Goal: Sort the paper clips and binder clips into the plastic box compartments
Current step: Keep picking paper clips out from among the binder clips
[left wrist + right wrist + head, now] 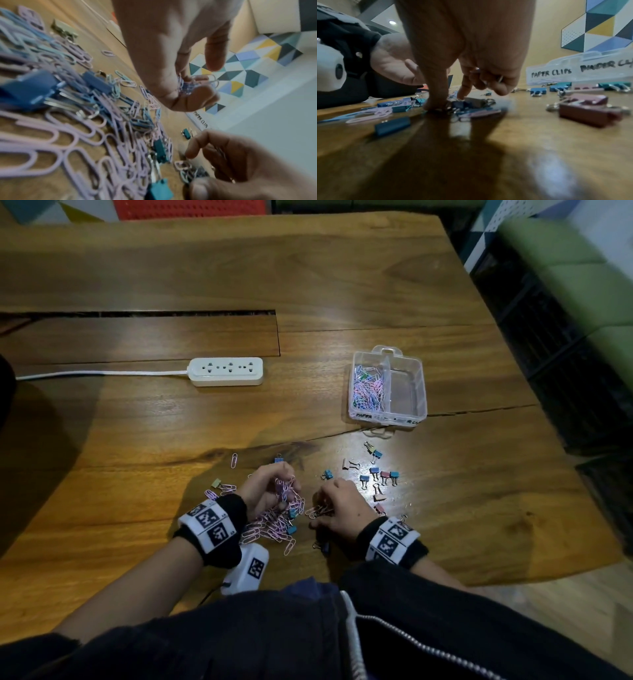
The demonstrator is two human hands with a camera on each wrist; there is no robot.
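Note:
My left hand [279, 489] is raised a little above the table and grips a bunch of pink and blue paper clips [186, 86] between its thumb and curled fingers. Under it lies a loose pile of paper clips [270, 525] mixed with a few blue binder clips [29, 89]. My right hand [322, 517] reaches down on a smaller heap [471, 105], thumb and forefinger touching it. Its other fingers are curled round some metal clips [498, 79]; which kind is unclear. The clear plastic box [388, 419] stands farther right, paper clips [368, 386] in its left compartment and its right compartment [406, 392] bare.
Several coloured binder clips [380, 474] are scattered between my right hand and the box. A white power strip [226, 371] with its cord lies at mid-left. The table edge [548, 570] runs close on the right. Stray clips [222, 487] lie left of my left hand.

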